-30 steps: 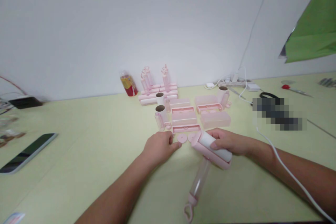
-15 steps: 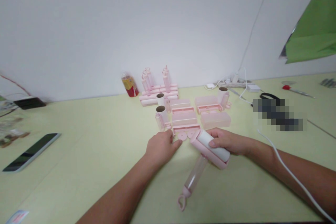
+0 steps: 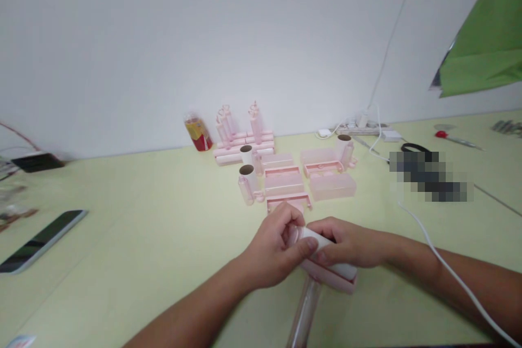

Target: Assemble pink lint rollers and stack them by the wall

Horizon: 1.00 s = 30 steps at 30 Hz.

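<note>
My right hand (image 3: pixel 346 242) grips a pink lint roller (image 3: pixel 332 272) by its white paper roll, low on the yellow-green table (image 3: pixel 142 239). The roller's clear handle (image 3: pixel 304 315) points toward me and runs off the bottom edge. My left hand (image 3: pixel 277 247) is closed at the roller's left end, fingers pinched around a small pink end cap (image 3: pixel 292 234). Both hands touch each other over the roller.
Behind my hands lie several pink roller parts: frames (image 3: pixel 287 202), translucent covers (image 3: pixel 332 186), cardboard-core rolls (image 3: pixel 247 176) and stacked handles (image 3: pixel 242 141). A red can (image 3: pixel 198 131) stands by the wall. A phone (image 3: pixel 41 240) lies at left. A white cable (image 3: pixel 432 242) crosses my right forearm; scissors (image 3: pixel 411 148) lie at right.
My left hand left the table by the pink discs and came to the roller's left end, closing on the cap. The roller shifted nearer to me with my right hand.
</note>
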### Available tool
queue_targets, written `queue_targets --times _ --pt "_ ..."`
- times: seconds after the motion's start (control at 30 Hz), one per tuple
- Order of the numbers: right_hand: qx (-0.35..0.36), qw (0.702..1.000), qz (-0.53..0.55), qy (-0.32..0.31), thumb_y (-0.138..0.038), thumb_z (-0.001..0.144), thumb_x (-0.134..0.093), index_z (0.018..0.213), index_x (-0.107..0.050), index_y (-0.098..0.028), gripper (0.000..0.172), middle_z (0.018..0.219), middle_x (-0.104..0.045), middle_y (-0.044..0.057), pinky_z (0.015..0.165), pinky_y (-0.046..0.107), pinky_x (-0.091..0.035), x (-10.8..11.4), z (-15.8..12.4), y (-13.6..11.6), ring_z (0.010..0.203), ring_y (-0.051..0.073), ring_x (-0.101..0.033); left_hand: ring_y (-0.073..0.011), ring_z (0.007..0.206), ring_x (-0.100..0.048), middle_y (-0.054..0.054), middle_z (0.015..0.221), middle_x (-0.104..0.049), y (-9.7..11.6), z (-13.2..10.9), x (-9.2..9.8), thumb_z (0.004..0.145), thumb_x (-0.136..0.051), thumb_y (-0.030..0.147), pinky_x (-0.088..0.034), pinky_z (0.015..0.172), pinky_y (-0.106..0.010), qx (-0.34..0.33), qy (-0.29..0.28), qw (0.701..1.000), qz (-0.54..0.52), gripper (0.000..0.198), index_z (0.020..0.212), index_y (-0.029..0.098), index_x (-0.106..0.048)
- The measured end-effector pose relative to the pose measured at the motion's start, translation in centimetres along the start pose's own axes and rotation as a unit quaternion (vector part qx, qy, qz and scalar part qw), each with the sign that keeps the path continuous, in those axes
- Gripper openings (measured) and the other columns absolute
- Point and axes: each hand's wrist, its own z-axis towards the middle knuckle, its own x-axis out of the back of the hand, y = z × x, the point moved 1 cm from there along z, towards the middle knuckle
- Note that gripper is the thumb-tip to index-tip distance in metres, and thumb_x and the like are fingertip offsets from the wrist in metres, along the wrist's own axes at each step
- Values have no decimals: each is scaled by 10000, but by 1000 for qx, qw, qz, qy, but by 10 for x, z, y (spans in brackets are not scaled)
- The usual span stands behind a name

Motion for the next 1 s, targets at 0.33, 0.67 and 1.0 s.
queue_targets --times 0.33,0.67,1.0 --pt "-2 1000 -24 16 -480 827 -702 1009 -623 -107 422 816 -533 -4 598 204 -368 5 0 6 692 110 -463 -86 563 -362 63 640 -390 -24 -1 -4 768 -716 502 -251 505 -212 69 5 991 -113 413 906 189 -485" --pt "-11 998 -57 -22 -492 857 -670 1051 -611 -120 424 847 -551 4 600 203 -390 4 0 4 713 115 -498 -66 534 -317 76 594 -377 -21 1 -4 729 -753 459 -233 478 -196 100 -18 987 -125 434 739 191 -412" --pt "20 991 -122 -47 -544 932 -534 1071 -597 -145 428 926 -563 37 702 240 -451 7 -2 -2 817 150 -521 -64 534 -298 81 574 -359 -14 1 -3 721 -740 484 -217 466 -193 158 0 982 -104 456 692 188 -395"
